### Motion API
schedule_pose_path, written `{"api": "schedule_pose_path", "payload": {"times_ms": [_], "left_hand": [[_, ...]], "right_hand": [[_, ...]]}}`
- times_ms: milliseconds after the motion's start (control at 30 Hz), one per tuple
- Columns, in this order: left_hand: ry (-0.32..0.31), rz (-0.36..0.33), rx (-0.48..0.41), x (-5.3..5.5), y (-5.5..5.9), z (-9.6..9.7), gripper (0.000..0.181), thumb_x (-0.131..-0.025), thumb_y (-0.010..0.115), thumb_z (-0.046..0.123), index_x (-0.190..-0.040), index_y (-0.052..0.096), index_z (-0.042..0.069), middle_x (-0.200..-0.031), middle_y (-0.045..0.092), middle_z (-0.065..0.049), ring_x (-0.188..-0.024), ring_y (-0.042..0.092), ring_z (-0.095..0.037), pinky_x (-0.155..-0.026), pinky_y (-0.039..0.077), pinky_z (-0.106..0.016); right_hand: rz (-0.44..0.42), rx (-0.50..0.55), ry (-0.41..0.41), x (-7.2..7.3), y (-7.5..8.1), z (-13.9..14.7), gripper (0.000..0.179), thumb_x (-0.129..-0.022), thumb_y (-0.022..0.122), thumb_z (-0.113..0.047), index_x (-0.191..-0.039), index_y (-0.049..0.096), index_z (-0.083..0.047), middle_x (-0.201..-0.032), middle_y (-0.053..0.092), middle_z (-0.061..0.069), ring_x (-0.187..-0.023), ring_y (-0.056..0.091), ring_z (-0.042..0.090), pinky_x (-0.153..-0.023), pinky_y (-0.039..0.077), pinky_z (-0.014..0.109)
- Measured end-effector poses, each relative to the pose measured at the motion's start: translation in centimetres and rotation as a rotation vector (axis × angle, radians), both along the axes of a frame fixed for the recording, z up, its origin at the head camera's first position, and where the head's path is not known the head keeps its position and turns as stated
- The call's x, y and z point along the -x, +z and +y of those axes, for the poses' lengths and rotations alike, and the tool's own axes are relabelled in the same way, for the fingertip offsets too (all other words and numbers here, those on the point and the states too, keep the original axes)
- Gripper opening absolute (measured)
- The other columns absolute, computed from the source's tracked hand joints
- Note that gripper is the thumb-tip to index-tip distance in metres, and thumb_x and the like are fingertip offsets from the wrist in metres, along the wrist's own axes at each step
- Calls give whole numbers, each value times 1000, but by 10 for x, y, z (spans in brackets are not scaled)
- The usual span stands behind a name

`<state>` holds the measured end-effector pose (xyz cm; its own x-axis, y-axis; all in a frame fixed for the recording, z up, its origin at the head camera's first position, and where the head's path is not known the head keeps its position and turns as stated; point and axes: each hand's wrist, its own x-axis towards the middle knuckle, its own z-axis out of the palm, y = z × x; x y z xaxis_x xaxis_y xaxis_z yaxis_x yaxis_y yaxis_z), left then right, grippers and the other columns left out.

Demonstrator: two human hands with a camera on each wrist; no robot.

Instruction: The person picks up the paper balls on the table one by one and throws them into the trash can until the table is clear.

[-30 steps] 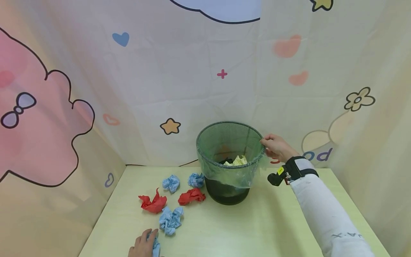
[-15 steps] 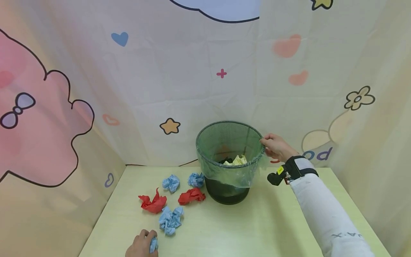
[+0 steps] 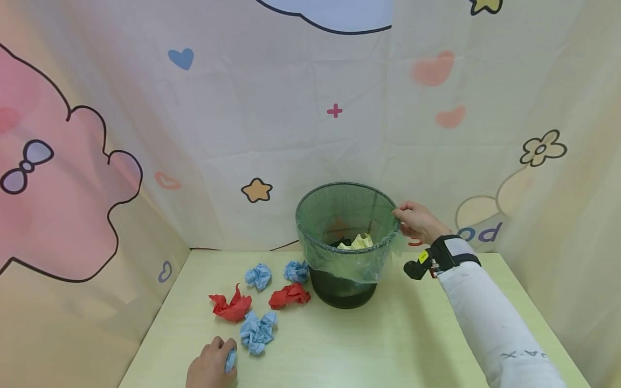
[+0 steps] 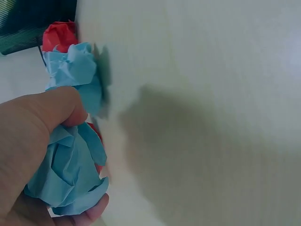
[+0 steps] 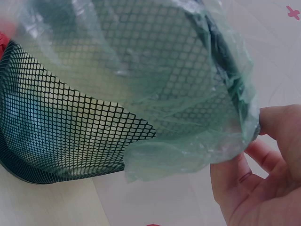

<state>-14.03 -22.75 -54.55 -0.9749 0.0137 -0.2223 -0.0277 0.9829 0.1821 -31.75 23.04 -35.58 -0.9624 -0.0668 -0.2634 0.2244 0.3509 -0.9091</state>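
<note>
The left hand (image 3: 208,366) is pinching a crumpled blue paper (image 4: 70,172) between thumb and fingers, keeping it toward the worktop's (image 3: 349,345) left edge, well out from the far edge! Over on the other side, the right hand (image 3: 419,223) is clamping the mesh bin (image 3: 342,293) and its green liner (image 3: 346,268) at the right rim. That bin is standing by the far edge, pale yellow paper (image 3: 360,242) showing inside, while two red papers (image 3: 231,306) and three loose blue papers (image 3: 258,332) are lying to its left.
</note>
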Motion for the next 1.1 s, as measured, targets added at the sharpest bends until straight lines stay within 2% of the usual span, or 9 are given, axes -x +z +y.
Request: {"api": "schedule_pose_path", "payload": {"times_ms": [300,567,700,967,1100], "left_hand": [[-76,154,14,14,20,4,40,-69,78,25,-105,61,18,-92,51,-5,-74,48,-19,-55,48,-35],[-179,279,16,31,36,13,49,-65,83,28,-108,62,18,-92,53,-5,-76,48,-19,-55,47,-31],[-220,332,9,41,46,21,48,-63,84,28,-105,62,19,-92,54,-4,-74,47,-18,-54,46,-28],[-355,476,44,61,79,41,39,-68,78,26,-104,62,20,-92,55,-3,-73,47,-15,-49,39,-22],[-429,509,71,69,95,48,40,-70,77,27,-107,62,19,-93,55,-4,-72,46,-14,-50,40,-22]], "right_hand": [[-12,2,-17,0,0,0,15,-96,41,-20,-104,39,-7,-88,36,5,-64,43,11,-60,43,21],[-14,4,-21,0,1,0,16,-97,42,-20,-106,40,-7,-89,37,5,-64,43,11,-58,42,21],[-14,16,-12,-1,2,0,15,-97,42,-19,-104,39,-7,-87,37,5,-62,43,12,-58,42,21],[-8,3,-10,-1,2,1,16,-97,42,-20,-106,40,-6,-89,38,5,-64,44,11,-58,42,21],[-11,7,-17,-2,2,1,15,-97,41,-19,-105,40,-6,-86,38,5,-64,43,11,-58,42,21]]}}
